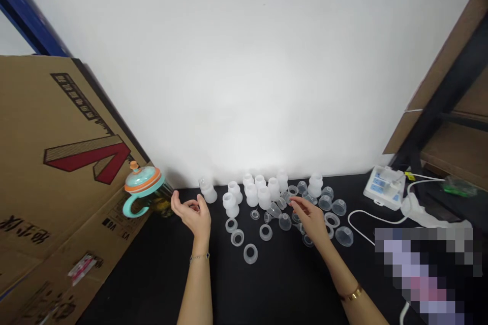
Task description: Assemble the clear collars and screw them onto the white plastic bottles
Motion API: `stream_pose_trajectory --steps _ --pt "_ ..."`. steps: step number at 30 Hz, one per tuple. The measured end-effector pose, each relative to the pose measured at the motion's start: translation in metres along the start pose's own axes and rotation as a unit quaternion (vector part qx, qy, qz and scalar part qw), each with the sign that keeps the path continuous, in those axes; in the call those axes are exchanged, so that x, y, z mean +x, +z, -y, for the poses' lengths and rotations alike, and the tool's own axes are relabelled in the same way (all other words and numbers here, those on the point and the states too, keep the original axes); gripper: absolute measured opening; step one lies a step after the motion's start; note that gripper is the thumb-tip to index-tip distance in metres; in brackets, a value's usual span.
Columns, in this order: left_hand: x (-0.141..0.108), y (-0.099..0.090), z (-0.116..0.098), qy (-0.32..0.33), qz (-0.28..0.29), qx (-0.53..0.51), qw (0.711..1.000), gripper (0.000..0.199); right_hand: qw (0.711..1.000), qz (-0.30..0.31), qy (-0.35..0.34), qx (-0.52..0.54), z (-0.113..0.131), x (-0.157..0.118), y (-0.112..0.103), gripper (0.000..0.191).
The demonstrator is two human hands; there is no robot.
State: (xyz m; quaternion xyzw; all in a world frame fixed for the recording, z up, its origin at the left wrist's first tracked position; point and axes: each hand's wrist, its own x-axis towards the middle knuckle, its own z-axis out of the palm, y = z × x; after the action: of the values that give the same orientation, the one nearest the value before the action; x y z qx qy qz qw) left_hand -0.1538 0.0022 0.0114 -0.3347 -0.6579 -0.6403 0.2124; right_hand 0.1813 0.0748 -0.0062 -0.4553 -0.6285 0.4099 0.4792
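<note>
My left hand (193,215) is raised over the left of the black table, palm up, its fingers loosely curled and apart with nothing visible in them. Just behind it stands a baby bottle with a clear top (208,190). Over the clear plastic parts my right hand (311,219) reaches, fingers stretched out; whether the tips touch a part is unclear. Several white translucent bottle bodies (264,197) stand upright without tops between the hands. Clear dome caps (284,222) lie around the right hand, partly hidden by it. Loose collar rings (250,261) lie nearer me.
A pitcher with a teal and orange lid (143,179) stands left beside a large cardboard box (46,172). A white power strip (384,188) with cables lies at the right. Behind the table rises a white wall (247,86). A pixelated patch covers the lower right.
</note>
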Motion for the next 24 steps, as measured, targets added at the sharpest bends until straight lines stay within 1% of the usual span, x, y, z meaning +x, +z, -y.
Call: stream_pose_trajectory --steps 2,5,8,10,12,14,15,17,19,20,24 --pt "-0.005 0.0 -0.011 0.028 0.004 -0.029 0.999 0.074 1.0 -0.002 -0.012 -0.021 0.0 0.0 0.0 0.035" --pt "-0.02 0.004 -0.024 0.079 0.045 -0.054 0.994 0.071 0.998 0.009 -0.039 -0.057 0.0 -0.001 0.003 0.031" --pt "-0.042 0.011 -0.038 0.118 0.119 -0.07 0.983 0.056 0.995 0.026 -0.055 -0.08 0.002 -0.002 0.007 0.024" --pt "-0.056 0.014 -0.047 0.132 0.2 -0.075 0.968 0.039 0.992 0.038 -0.069 -0.097 0.002 -0.003 0.009 0.021" --pt "-0.068 0.018 -0.056 0.154 0.307 -0.087 0.935 0.028 0.988 0.05 -0.083 -0.121 0.002 -0.004 0.01 0.021" --pt "-0.076 0.021 -0.064 0.154 0.399 -0.101 0.898 0.026 0.983 0.061 -0.092 -0.145 0.0 -0.004 0.01 0.021" --pt "-0.079 0.022 -0.067 0.154 0.439 -0.109 0.879 0.027 0.981 0.064 -0.095 -0.154 0.0 -0.004 0.01 0.021" --pt "-0.084 0.025 -0.07 0.177 0.503 -0.086 0.842 0.028 0.979 0.065 -0.1 -0.166 -0.002 -0.003 0.009 0.021" --pt "-0.087 0.026 -0.07 0.201 0.543 -0.045 0.814 0.03 0.978 0.061 -0.102 -0.174 -0.003 -0.003 0.009 0.021" --pt "-0.088 0.027 -0.07 0.211 0.555 -0.026 0.804 0.031 0.977 0.06 -0.104 -0.177 -0.004 -0.003 0.009 0.022" --pt "-0.089 0.028 -0.066 0.24 0.572 0.023 0.784 0.04 0.973 0.067 -0.114 -0.189 -0.004 -0.004 0.01 0.022"
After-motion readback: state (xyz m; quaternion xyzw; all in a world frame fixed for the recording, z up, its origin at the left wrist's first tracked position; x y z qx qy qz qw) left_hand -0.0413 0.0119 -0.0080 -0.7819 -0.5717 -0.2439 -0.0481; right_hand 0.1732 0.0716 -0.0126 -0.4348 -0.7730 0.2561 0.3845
